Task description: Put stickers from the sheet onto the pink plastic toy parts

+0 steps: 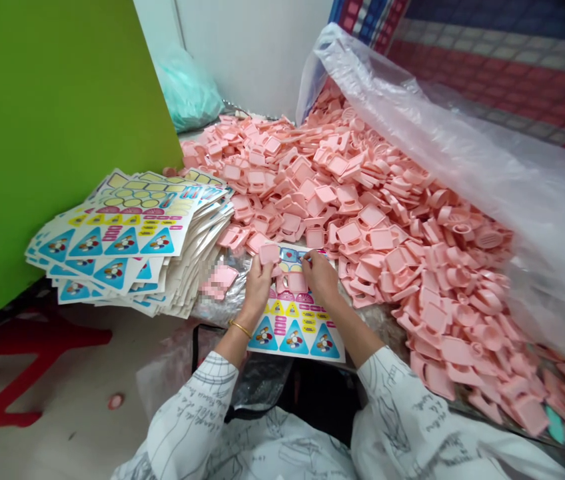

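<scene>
Sitting at the pile here. The left hand [257,283] is pinching a pink plastic piece [268,253] between thumb and fingers, right at the far end of a sticker sheet [295,337] lying just in front of me. The right hand [320,277] has its fingertips pinched together on the sheet's far part, but what's between them is too small to tell. Looks like there's loads left: a big stack [127,247] of sheets sits to the left, and a huge pink heap [392,227] spills right from a clear bag [487,150]. Only a small pink pile [218,281] sits apart, near the stack, and it's blurred.
</scene>
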Action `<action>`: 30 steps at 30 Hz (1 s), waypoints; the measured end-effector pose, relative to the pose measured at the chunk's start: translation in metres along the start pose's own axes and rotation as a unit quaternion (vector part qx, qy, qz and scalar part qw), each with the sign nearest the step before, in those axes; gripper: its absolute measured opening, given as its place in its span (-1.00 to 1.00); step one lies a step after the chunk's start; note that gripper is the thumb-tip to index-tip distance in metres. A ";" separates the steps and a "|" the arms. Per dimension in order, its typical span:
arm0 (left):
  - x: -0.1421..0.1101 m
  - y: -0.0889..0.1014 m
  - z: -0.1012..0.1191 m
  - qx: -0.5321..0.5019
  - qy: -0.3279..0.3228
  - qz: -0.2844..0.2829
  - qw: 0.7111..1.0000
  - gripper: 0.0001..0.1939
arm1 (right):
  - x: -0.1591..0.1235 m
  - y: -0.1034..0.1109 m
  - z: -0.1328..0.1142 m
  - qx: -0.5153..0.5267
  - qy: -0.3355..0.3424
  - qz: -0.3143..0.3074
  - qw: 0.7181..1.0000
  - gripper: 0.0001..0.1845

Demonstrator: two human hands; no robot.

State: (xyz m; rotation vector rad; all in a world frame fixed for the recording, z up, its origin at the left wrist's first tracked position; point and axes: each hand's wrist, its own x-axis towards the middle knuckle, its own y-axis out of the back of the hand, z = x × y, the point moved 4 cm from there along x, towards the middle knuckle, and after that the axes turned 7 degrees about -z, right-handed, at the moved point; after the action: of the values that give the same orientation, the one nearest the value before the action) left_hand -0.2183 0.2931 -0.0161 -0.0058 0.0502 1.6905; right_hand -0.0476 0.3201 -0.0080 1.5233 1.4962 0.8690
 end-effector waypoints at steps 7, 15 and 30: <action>-0.004 -0.005 0.002 0.122 0.001 -0.032 0.992 -0.75 | -0.003 0.008 -0.003 -0.018 0.000 -0.023 1.000 -0.75; -0.008 -0.006 0.002 0.102 -0.001 -0.011 0.995 -0.85 | -0.004 0.010 -0.006 -0.003 -0.011 -0.021 1.000 -0.77; -0.011 -0.010 0.003 0.158 -0.013 -0.012 0.987 -0.87 | -0.009 0.002 -0.004 -0.054 0.021 -0.005 0.998 -0.74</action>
State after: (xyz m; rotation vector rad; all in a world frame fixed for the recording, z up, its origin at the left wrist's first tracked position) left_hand -0.2073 0.2830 -0.0132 0.2525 0.2978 1.6414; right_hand -0.0511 0.3113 -0.0038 1.4264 1.4613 0.9667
